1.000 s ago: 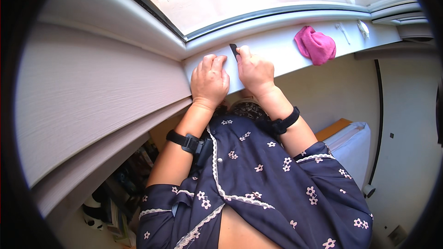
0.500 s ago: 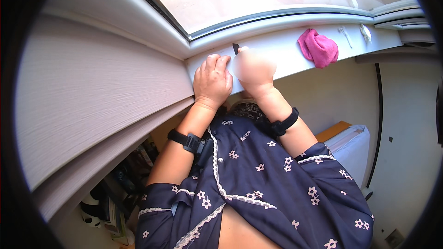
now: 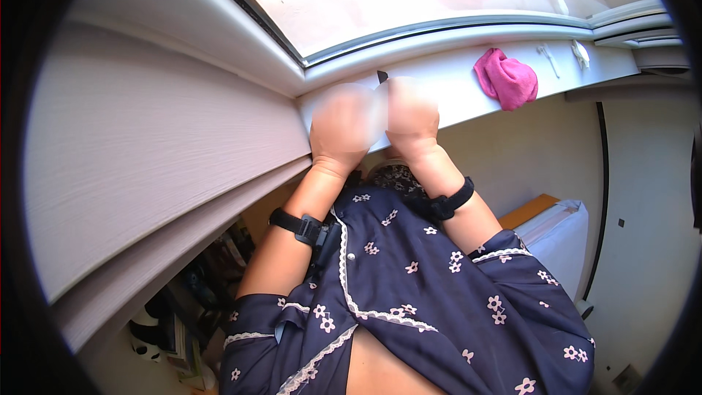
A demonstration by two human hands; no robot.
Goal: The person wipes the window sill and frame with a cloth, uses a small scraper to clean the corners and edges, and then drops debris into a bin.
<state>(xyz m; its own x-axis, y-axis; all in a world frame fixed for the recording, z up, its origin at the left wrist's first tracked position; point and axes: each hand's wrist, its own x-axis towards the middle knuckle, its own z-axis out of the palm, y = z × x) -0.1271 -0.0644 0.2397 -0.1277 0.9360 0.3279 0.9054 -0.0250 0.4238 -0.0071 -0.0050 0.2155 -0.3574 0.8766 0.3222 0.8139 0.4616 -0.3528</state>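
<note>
One bare right hand point(image 3: 413, 113) appears curled around a flat black strip point(image 3: 382, 76), probably to leave its tip projecting over the smooth white windowsill point(image 3: 453, 88), while the bare left hand point(image 3: 341, 121) alongside is too blurred to tell finger opening or hold.

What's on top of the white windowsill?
On the windowsill lie a pink cloth, a thin white piece and a small white item. A dark strip shows beyond the right hand. Anything beneath the cloth, right hand or left hand is covered.
</note>
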